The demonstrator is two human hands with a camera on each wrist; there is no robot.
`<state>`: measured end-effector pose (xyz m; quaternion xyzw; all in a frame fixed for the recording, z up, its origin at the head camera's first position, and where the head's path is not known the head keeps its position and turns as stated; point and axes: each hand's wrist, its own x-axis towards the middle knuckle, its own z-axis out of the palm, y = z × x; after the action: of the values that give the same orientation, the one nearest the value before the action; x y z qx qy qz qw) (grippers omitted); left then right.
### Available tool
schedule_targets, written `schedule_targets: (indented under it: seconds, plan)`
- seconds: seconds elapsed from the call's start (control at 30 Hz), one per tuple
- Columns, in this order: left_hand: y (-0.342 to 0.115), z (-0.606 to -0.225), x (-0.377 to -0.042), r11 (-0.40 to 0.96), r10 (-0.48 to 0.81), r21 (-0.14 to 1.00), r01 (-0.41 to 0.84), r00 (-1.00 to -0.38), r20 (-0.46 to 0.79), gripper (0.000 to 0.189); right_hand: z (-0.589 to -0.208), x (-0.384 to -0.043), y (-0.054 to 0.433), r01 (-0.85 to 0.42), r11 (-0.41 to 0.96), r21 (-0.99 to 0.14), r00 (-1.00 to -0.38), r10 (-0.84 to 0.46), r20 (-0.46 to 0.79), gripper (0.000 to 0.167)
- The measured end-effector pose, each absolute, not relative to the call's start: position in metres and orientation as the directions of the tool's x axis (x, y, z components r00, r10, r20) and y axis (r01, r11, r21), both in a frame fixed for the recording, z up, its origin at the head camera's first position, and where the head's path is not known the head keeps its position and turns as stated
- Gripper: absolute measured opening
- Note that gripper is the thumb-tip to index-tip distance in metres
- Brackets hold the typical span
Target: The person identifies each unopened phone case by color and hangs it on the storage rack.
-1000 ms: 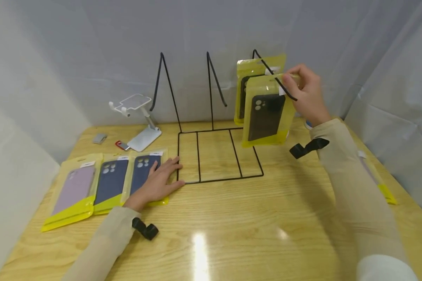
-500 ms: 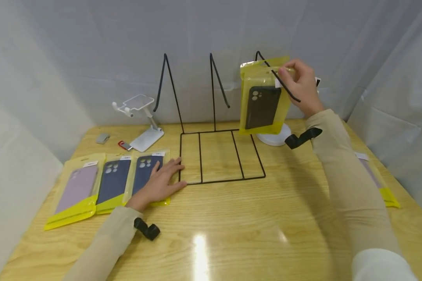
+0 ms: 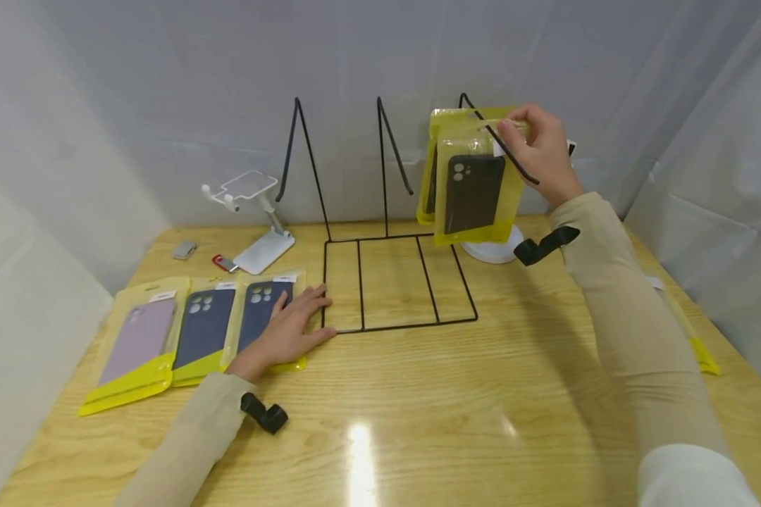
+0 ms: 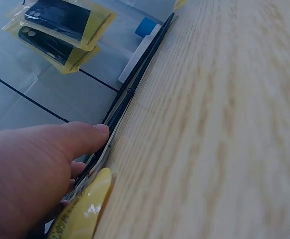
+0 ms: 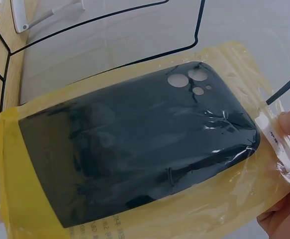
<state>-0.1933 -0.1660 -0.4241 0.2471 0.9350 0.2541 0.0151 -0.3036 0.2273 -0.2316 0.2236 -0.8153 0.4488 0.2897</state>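
My right hand pinches the top corner of a clear-and-yellow pouch holding a black phone case. The right arm of a black wire rack passes through the slot at the pouch's top. Behind it, a second pouch with a dark case hangs on the same arm, mostly covered. My left hand lies with fingers spread at the rack's left front corner. Its thumb touches the base wire in the left wrist view. Under that hand is a pouch with a navy phone case.
Left of it lie pouches with a navy case and a lilac case. Behind stand a white phone stand, a red USB stick and a grey clip-like piece. A white round base and another pouch are at right.
My right hand has slid the front pouch back along the rack arm, toward the rear one. The rear pouch has swung slightly left since half a second ago. My left hand stays put.
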Motion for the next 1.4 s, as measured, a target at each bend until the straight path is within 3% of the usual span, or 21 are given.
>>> schedule_targets:
  seconds: [0.43, 0.7, 1.0, 1.4]
  plan:
    - [-0.164, -0.423, -0.193, 0.743, 0.476, 0.479, 0.467, -0.872, 0.113, 0.056, -0.229, -0.3, 0.234, -0.541, 0.493, -0.681, -0.812, -0.096, 0.576, 0.009]
    - [-0.162, -0.421, -0.195, 0.741, 0.481, 0.479, 0.471, -0.87, 0.109, 0.056, -0.233, -0.291, 0.251, -0.533, 0.471, -0.703, -0.824, -0.102, 0.557, 0.007]
    - [-0.161, -0.42, -0.196, 0.738, 0.491, 0.475, 0.48, -0.864, 0.111, 0.056, -0.251, -0.278, 0.285, -0.485, 0.497, -0.719, -0.846, -0.059, 0.53, 0.007]
    - [-0.163, -0.417, -0.195, 0.732, 0.498, 0.477, 0.487, -0.86, 0.114, 0.055, -0.3, -0.241, 0.349, -0.371, 0.648, -0.665, -0.871, 0.006, 0.492, 0.011]
